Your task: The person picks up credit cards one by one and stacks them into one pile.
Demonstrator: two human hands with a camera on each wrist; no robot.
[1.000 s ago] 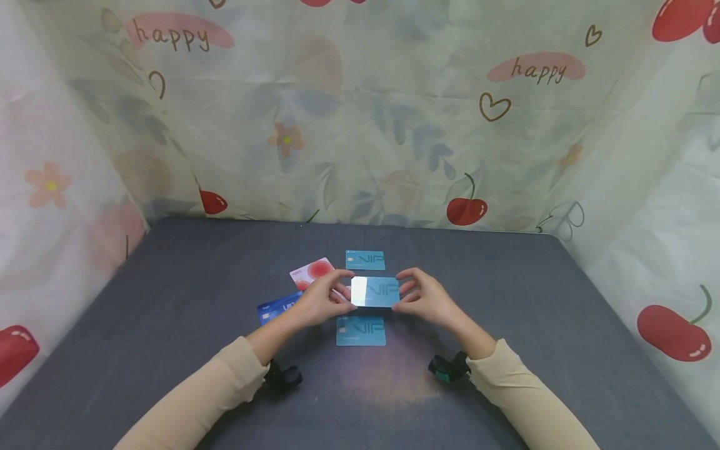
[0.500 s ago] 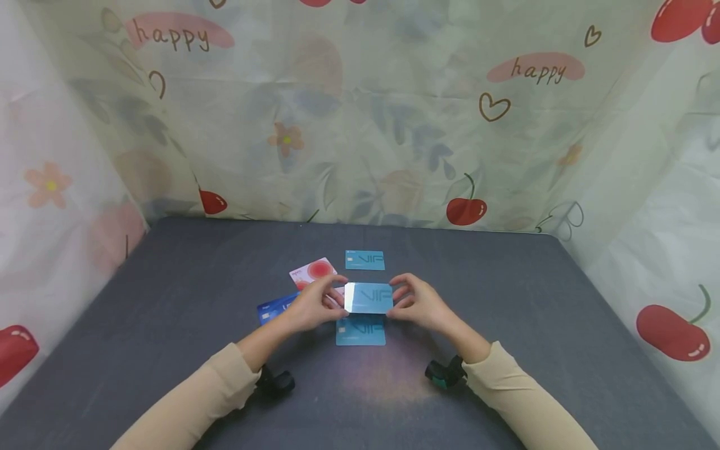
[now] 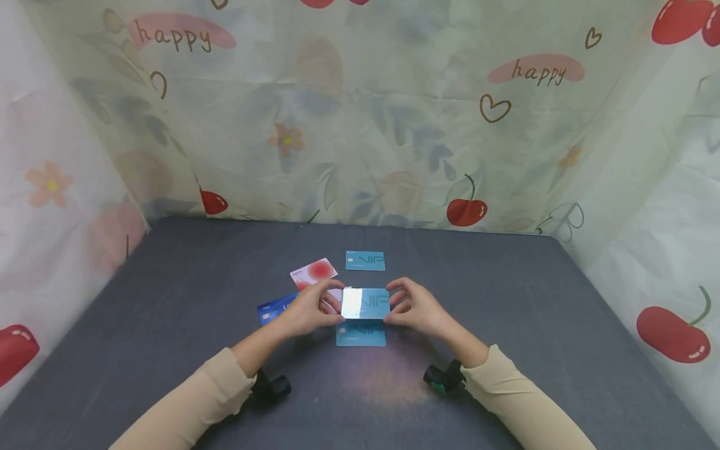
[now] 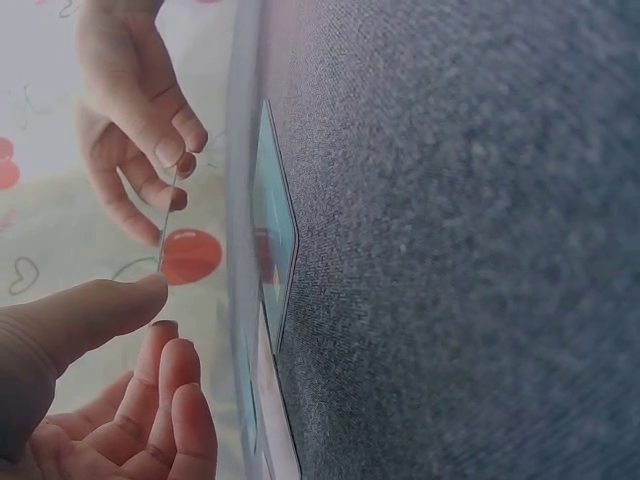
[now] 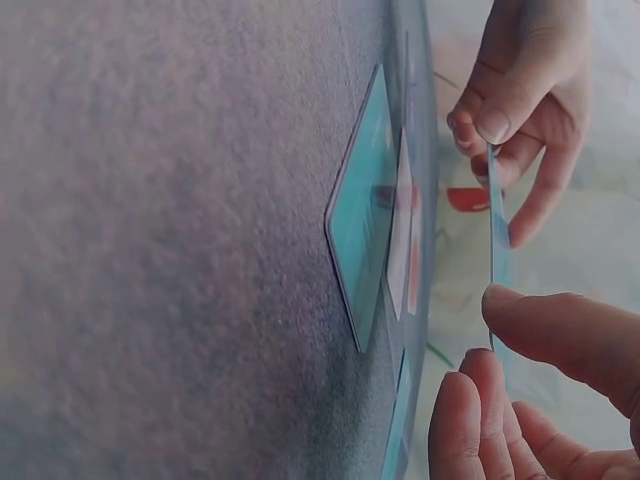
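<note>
A light blue VIP card (image 3: 365,304) is held up above the table between both hands, glare whitening its left part. My left hand (image 3: 310,307) pinches its left edge between thumb and fingers. At the opposite edge, my right hand (image 3: 415,304) pinches it the same way. Both wrist views show the held card (image 5: 498,240) nearly edge-on, well off the table surface. Just beneath it in the head view lies a second light blue VIP card (image 3: 360,335), its upper part covered by the held one.
Farther back lies another light blue VIP card (image 3: 365,260). To the left are a pink card (image 3: 312,272) with a red circle and a dark blue card (image 3: 275,307), both partly hidden by the left hand. A dark grey cloth (image 3: 484,287) covers the table; patterned curtains (image 3: 360,125) surround it.
Both hands have moved the held card a little left and toward me. It now overlaps the front card, which was fully visible a second ago. The cards on the table have stayed put.
</note>
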